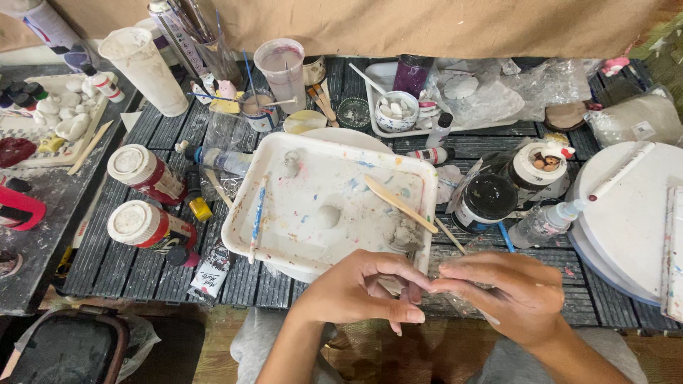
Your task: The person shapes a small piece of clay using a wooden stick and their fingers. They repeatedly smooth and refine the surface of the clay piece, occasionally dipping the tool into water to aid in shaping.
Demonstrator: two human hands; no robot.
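While both hands meet below the white tray (pixel 313 153), left hand (pixel 356 291) and right hand (pixel 509 291) fingers pinch together on something too small to identify, near the grey clay lump (pixel 405 233).

Two hands, the left hand (pixel 363 291) and the right hand (pixel 509 288), meet below one white tray (pixel 245 213). On that tray lie one blue-handled brush (pixel 257 213), one wooden stick (pixel 398 204) and one grey lump of clay (pixel 405 233). Left of it stand two red jars with white lids (pixel 131 163) (pixel 133 222). To the right I count one black-lidded jar (pixel 489 197), one small clear squeeze bottle (pixel 546 222) and one round white board (pixel 633 213).
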